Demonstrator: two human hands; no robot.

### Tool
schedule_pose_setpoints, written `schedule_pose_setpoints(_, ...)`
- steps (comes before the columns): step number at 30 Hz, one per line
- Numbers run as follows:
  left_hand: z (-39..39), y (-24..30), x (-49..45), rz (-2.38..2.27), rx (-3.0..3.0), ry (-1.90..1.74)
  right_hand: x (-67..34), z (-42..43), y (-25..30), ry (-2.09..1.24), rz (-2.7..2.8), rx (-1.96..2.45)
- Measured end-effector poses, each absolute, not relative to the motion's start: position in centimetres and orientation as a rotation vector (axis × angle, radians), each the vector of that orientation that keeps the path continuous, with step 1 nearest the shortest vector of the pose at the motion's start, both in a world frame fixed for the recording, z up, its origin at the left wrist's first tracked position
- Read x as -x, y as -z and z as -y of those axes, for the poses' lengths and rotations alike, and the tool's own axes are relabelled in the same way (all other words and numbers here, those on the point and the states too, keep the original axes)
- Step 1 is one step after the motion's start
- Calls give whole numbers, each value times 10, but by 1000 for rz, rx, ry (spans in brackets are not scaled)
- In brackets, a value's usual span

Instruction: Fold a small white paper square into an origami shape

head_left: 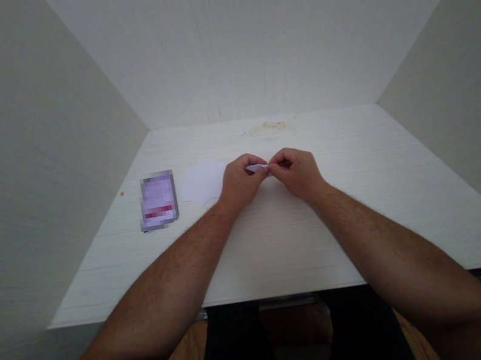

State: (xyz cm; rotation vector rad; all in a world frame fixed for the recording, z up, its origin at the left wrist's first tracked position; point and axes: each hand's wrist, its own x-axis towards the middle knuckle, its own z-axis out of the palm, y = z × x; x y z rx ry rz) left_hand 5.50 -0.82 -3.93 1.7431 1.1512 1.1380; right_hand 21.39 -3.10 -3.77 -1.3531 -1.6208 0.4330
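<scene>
My left hand (245, 180) and my right hand (297, 172) meet near the middle of the white table. Between their fingertips they pinch a small piece of white paper (257, 167), which looks folded. Most of its right end is hidden by my fingers. Just left of my left hand lie several white paper sheets (202, 181), spread flat and overlapping, partly covered by that hand. Both hands are closed, thumbs pressed against the index fingers.
At the left of the table (279, 247) lies a purple, blurred-out rectangular item (159, 200). A tiny orange speck (121, 193) sits near the left edge. A brownish stain (273, 126) marks the back. Pale panels enclose the back and both sides.
</scene>
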Motion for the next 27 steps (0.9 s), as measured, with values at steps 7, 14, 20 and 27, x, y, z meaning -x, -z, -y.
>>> schedule_pose_setpoints(7,9,37,-54,-1147,-1707,-1108,-214,31,38,-344,1687,1351)
schedule_pose_setpoints(14,9,37,-54,-1149,-1653,-1102,-214,32,39,-274,1730,1341)
schedule_pose_setpoints(20,10,37,-55,-1167,-1646,-1120,-214,31,41,-261,1742,1328)
schedule_pose_setpoints(27,10,37,-55,-1163,-1641,-1127,-213,32,40,-286,1738,1368)
